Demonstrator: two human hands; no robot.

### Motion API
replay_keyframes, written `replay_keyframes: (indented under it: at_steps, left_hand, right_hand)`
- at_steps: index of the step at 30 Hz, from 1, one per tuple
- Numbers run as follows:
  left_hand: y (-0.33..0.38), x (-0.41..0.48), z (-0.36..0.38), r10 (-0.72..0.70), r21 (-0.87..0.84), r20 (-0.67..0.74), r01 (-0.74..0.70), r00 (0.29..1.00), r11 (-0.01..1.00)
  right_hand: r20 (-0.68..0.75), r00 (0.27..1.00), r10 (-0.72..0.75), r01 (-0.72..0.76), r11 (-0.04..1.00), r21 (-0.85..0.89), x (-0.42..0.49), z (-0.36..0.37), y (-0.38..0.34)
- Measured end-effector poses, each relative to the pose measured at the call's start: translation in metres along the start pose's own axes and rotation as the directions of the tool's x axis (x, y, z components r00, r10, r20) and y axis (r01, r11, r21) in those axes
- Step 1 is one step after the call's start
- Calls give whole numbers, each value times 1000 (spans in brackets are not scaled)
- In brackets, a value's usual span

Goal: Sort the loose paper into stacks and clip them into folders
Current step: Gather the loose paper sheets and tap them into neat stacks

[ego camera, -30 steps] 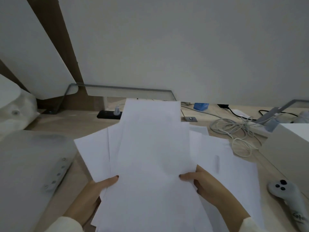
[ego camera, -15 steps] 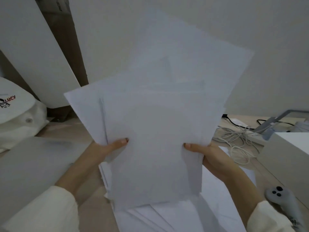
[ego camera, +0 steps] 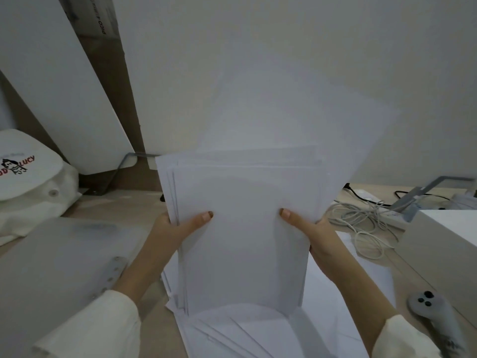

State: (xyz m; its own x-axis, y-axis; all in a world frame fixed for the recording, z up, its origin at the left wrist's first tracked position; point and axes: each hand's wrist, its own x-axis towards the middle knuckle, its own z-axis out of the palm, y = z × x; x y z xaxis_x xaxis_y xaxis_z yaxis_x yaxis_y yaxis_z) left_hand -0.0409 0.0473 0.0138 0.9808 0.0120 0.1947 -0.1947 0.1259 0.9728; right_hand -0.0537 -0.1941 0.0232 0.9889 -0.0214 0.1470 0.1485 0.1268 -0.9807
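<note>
Squaring a first stack, nothing clipped yet

On my feed the left hand (ego camera: 175,233) and right hand (ego camera: 312,228) each grip a side edge of the sheaf of white paper (ego camera: 245,241), thumbs on its face, holding it upright over the desk (ego camera: 129,202), top edges uneven. More loose sheets (ego camera: 245,334) lie beneath it. The translucent folder (ego camera: 59,254) at left shows no paper clipped in, so I judge most of the sorting remains

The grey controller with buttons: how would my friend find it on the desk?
Start at the big white box on the desk's right side. In front of it, by the right sleeve, lies the grey controller. Only it has three dark round buttons on top.
</note>
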Motion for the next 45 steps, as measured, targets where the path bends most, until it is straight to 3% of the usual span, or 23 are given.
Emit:
replay_keyframes:
  at_steps: [10,13,15,24,26,30,34,36,38,41,45]
  left_hand:
    - [-17,0,5,-63,176,13,60,998,983]
    - [0,6,13,6,128,-20,-4,1000,992]
    - [11,8,19,49,103,-30,-46,998,994]
    - [3,10,21,-13,63,-16,14,1000,998]
    - [-1,10,21,-28,46,-25,30,999,999]
    - [-3,10,21,-35,47,1,35,999,998]
    - [-6,12,18,-44,51,-31,46,999,998]
    - [-6,13,19,-43,55,-36,45,998,997]
    - [-7,13,20,-45,47,-49,48,998,998]
    - [-7,11,22,-53,26,-69,55,996,998]
    - [-19,9,18,-88,-39,-62,85,994,996]
  right_hand:
    - [-244,960,-135,140,990,4,-1,-4,-5]
    - [-258,953,-158,177,983,51,3,-1,-23]
    - [-259,954,-154,157,988,-11,6,-1,-35]
    - [65,991,-119,126,983,-133,6,-32,-47]
    - [51,986,-160,166,977,-134,3,-31,-48]
    - [-111,952,-285,285,958,-12,11,-27,-64]
    - [58,981,-185,194,931,-309,15,-26,-74]
    - [132,984,-122,162,919,-358,13,-30,-73]
    - [162,979,-125,170,939,-299,12,-35,-66]
    - [171,972,-159,174,982,-73,12,-40,-51]
    - [43,996,-76,76,997,-5,-1,-31,-8]
